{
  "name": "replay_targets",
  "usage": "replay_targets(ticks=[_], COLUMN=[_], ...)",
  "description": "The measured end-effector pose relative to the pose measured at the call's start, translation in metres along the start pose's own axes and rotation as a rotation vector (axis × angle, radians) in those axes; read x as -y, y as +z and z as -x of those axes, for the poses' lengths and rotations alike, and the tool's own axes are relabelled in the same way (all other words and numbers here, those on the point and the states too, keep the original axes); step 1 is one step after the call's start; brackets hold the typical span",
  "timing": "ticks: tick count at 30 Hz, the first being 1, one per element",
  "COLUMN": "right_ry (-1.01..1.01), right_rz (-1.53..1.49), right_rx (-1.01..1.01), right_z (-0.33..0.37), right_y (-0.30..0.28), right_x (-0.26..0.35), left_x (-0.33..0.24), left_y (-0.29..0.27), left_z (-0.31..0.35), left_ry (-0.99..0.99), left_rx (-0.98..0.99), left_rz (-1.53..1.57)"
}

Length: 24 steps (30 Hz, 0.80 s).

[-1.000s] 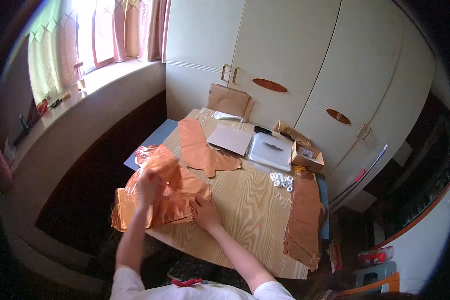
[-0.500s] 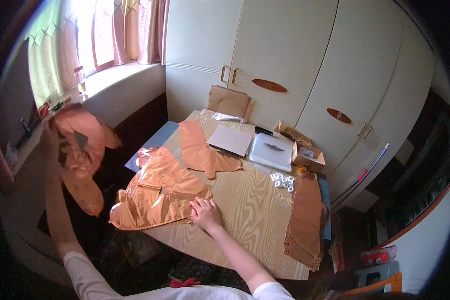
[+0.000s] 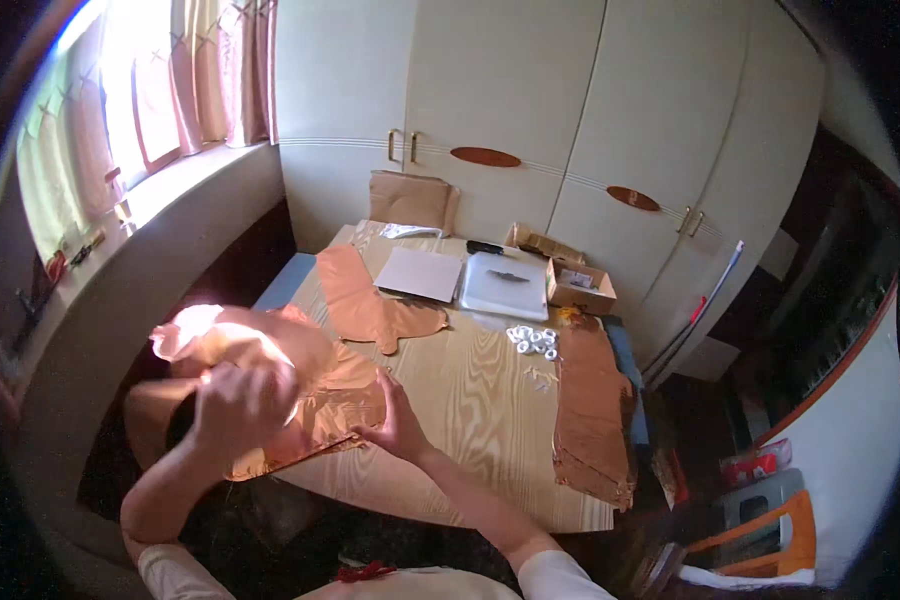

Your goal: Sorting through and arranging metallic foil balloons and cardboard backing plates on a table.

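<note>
My left hand (image 3: 240, 405), smeared by motion, is closed on a flat copper-coloured foil balloon (image 3: 195, 335). That balloon is raised, crumpled and folding over a pile of similar foil balloons (image 3: 345, 405) at the table's left edge. My right hand (image 3: 402, 428) rests by the pile's right corner, thumb and fingers spread apart, close to the foil edge. Farther back, another flat copper foil balloon (image 3: 355, 300) with a bent shape lies on the wood-grain table (image 3: 460, 430). Part of the pile is hidden behind my left hand and the raised balloon.
A grey-white flat panel (image 3: 418, 273), a clear plastic box (image 3: 503, 287) and an open cardboard box (image 3: 580, 285) stand at the back. White rings (image 3: 533, 342) lie near a stack of copper foil (image 3: 593, 410) on the right. An orange-framed chair (image 3: 795, 535) stands at lower right.
My left hand has swung from the far left toward the pile, bringing the foil balloon with it. My right hand's fingers have lifted and spread at the pile's corner. The view has shifted.
</note>
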State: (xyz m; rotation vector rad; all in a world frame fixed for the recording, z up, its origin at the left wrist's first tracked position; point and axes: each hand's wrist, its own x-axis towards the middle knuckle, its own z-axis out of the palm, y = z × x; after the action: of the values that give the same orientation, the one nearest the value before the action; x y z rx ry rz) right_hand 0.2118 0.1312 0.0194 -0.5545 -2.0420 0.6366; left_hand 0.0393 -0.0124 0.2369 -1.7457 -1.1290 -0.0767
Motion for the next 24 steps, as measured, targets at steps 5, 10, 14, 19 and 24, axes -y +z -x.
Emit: replay_targets(ticks=[5, 10, 14, 19, 24], right_ry=[0.147, 0.576, 0.094, -0.051, 0.594], right_rz=[-1.717, -1.977, -0.628, -0.406, -0.445], right_rx=[-0.015, 0.082, -0.266, 0.075, -0.025], right_z=[0.003, -0.008, 0.014, 0.046, 0.098], right_y=[0.024, -0.049, -0.094, -0.129, -0.148], right_x=[-0.029, 0.061, 0.034, 0.01, 0.014], left_x=[-0.043, -0.023, -0.021, -0.008, -0.025], left_y=[-0.055, -0.071, -0.061, -0.038, 0.05], left_z=[-0.044, -0.033, -0.034, -0.044, -0.073], left_ry=[0.14, 0.085, -0.008, -0.352, -0.594], left_rx=[-0.226, -0.239, -0.367, -0.358, -0.178], left_rz=[0.501, 0.773, 0.982, 1.074, 1.169])
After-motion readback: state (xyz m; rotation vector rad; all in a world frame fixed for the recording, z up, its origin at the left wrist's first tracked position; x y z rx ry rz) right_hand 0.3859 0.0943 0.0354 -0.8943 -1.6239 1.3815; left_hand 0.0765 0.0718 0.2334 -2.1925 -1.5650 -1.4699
